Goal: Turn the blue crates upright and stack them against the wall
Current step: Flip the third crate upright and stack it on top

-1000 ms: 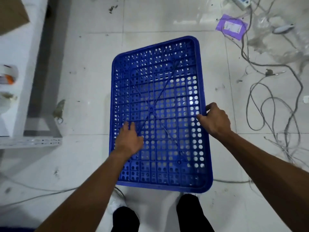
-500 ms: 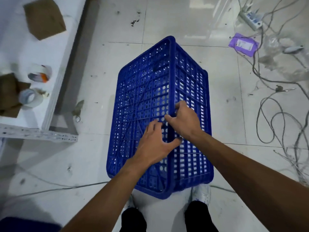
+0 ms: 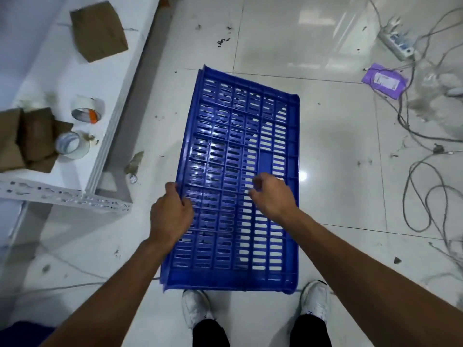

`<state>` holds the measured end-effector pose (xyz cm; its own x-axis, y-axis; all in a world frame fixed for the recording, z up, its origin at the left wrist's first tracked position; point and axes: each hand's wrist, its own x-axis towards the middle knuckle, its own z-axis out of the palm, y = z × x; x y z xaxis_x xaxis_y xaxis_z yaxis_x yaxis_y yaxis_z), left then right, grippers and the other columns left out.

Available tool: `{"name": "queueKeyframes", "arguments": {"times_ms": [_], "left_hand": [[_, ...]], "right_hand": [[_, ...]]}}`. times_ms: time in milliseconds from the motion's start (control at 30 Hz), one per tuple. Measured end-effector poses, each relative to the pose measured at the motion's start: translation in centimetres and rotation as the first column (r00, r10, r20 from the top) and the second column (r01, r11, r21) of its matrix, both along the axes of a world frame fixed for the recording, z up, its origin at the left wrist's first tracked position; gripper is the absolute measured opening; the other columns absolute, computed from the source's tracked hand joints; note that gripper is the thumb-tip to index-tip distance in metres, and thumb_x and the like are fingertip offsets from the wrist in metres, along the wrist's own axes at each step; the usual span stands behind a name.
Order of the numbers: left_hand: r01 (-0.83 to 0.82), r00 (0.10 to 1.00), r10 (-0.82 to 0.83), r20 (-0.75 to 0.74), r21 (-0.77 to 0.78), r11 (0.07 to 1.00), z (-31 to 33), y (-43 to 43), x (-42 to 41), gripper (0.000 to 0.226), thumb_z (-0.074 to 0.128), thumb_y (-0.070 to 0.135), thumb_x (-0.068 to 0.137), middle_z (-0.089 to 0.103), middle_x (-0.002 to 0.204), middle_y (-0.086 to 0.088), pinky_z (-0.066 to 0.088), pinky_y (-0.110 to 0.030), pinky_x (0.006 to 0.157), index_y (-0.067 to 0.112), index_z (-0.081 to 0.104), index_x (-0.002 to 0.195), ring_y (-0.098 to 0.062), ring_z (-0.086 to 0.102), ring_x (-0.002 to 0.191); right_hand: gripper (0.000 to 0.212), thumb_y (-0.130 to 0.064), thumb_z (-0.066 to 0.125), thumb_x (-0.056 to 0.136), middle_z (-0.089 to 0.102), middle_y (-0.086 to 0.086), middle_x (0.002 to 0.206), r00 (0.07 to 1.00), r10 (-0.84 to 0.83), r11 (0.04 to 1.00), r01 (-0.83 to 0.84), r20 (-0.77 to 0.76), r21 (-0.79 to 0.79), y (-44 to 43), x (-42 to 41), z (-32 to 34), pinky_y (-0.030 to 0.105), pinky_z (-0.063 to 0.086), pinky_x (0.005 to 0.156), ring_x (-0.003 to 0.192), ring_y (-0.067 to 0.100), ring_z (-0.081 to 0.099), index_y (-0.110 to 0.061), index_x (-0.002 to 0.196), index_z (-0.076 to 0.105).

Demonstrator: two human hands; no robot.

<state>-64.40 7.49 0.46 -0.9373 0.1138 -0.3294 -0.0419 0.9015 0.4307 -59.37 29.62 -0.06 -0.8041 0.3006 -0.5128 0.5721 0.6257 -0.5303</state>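
Note:
One blue slotted crate (image 3: 225,136) lies on its side on the white tiled floor in front of my feet, a long slotted wall facing up. My left hand (image 3: 170,216) grips the crate's left edge, thumb on top and fingers wrapped over the side. My right hand (image 3: 273,196) sits on the upward wall near the middle, with curled fingertips hooked at the slats. No other crate is in view.
A white metal shelf (image 3: 105,151) stands to the left, holding tape rolls (image 3: 87,111) and cardboard pieces (image 3: 100,31). Loose cables (image 3: 426,186), a power strip (image 3: 398,43) and a purple packet (image 3: 384,80) litter the floor on the right. My white shoes (image 3: 198,309) are just behind the crate.
The crate has rolled from bottom-up onto its side. My left hand moved from the flat bottom to the left edge. My right hand shifted from the right edge onto the upward wall.

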Motion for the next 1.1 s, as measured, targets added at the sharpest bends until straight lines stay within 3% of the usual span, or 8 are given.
{"name": "queueKeyframes", "arguments": {"times_ms": [133, 300, 400, 500, 600, 700, 867, 1100], "left_hand": [[-0.045, 0.996, 0.05, 0.078, -0.062, 0.997, -1.5, -3.5, -2.4, 0.031, 0.048, 0.012, 0.101, 0.068, 0.107, -0.025, 0.041, -0.035, 0.07, 0.001, 0.046, 0.13, -0.04, 0.064, 0.088], [-0.026, 0.989, 0.041, 0.145, -0.103, 0.994, -3.0, -5.4, -3.5, 0.033, 0.046, 0.015, 0.101, 0.066, 0.111, -0.024, 0.046, -0.038, 0.076, 0.002, 0.044, 0.132, -0.041, 0.064, 0.096], [-0.028, 0.985, 0.045, 0.169, -0.098, 0.995, -3.5, -5.0, -3.7, 0.032, 0.046, 0.016, 0.101, 0.066, 0.112, -0.023, 0.05, -0.04, 0.08, 0.003, 0.045, 0.131, -0.04, 0.064, 0.096], [-0.001, 0.983, 0.022, 0.184, -0.109, 0.994, -3.6, -4.1, -3.6, 0.032, 0.047, 0.019, 0.101, 0.067, 0.113, -0.021, 0.049, -0.038, 0.078, 0.004, 0.045, 0.13, -0.038, 0.065, 0.096], [0.043, 0.982, -0.02, 0.187, -0.12, 0.992, -3.9, -2.4, -2.8, 0.035, 0.049, 0.023, 0.102, 0.068, 0.11, -0.02, 0.047, -0.035, 0.076, 0.003, 0.046, 0.131, -0.036, 0.065, 0.093], [0.069, 0.978, -0.048, 0.203, -0.095, 0.993, -4.5, -0.2, -1.1, 0.036, 0.049, 0.026, 0.103, 0.068, 0.105, -0.014, 0.048, -0.033, 0.073, 0.005, 0.045, 0.131, -0.026, 0.061, 0.082], [0.075, 0.974, -0.064, 0.217, -0.045, 0.996, -5.0, 4.3, 1.4, 0.035, 0.048, 0.025, 0.103, 0.068, 0.108, -0.015, 0.045, -0.031, 0.072, 0.004, 0.046, 0.131, -0.022, 0.057, 0.081], [0.09, 0.96, -0.078, 0.27, -0.032, 0.995, -6.6, 9.0, 5.2, 0.028, 0.049, 0.026, 0.104, 0.061, 0.09, -0.001, 0.045, -0.03, 0.062, 0.006, 0.047, 0.124, -0.014, 0.057, 0.068]], "right_hand": [[0.041, -0.028, 0.062, 0.091, 0.059, 0.007, 0.129, 0.998, -0.046, 0.994, 0.041, 0.044, 0.097, 1.2, 1.4, -2.8, 0.036, 0.049, 0.089, 0.112, 0.028, 0.06, -0.013, 0.129, 0.054], [0.041, -0.04, 0.067, 0.09, 0.056, 0.008, 0.116, 0.991, -0.133, 0.972, 0.129, 0.009, 0.196, 2.1, 2.7, -4.6, 0.035, 0.05, 0.075, 0.098, 0.027, 0.062, -0.013, 0.116, 0.051], [0.061, -0.045, 0.069, 0.088, 0.053, 0.008, 0.127, 0.958, -0.283, 0.956, 0.278, 0.049, 0.091, 3.0, 3.1, -5.3, 0.039, 0.053, 0.082, 0.104, 0.027, 0.062, -0.012, 0.13, 0.04], [0.054, -0.037, 0.062, 0.094, 0.06, 0.012, 0.129, 0.919, -0.371, 0.914, 0.387, 0.135, -0.125, 4.2, 3.0, -5.5, 0.046, 0.054, 0.09, 0.103, 0.026, 0.064, -0.012, 0.137, 0.04], [0.046, -0.035, 0.062, 0.095, 0.063, 0.012, 0.124, 0.886, -0.436, 0.867, 0.461, 0.159, -0.191, 6.1, 3.6, -5.1, 0.046, 0.054, 0.091, 0.102, 0.027, 0.065, -0.011, 0.131, 0.047], [0.047, -0.039, 0.061, 0.095, 0.064, 0.011, 0.122, 0.884, -0.437, 0.877, 0.46, 0.167, -0.14, 8.6, 5.0, -5.2, 0.045, 0.055, 0.09, 0.1, 0.027, 0.066, -0.01, 0.129, 0.047], [0.049, -0.044, 0.058, 0.095, 0.065, 0.013, 0.118, 0.884, -0.447, 0.89, 0.455, 0.134, -0.033, 13.3, 6.3, -4.5, 0.04, 0.054, 0.085, 0.091, 0.025, 0.063, -0.008, 0.126, 0.05], [0.05, -0.05, 0.056, 0.093, 0.066, 0.012, 0.116, 0.875, -0.454, 0.889, 0.459, 0.168, 0.011, 18.2, 9.3, -4.5, 0.043, 0.055, 0.086, 0.092, 0.028, 0.066, -0.01, 0.122, 0.052]]}}
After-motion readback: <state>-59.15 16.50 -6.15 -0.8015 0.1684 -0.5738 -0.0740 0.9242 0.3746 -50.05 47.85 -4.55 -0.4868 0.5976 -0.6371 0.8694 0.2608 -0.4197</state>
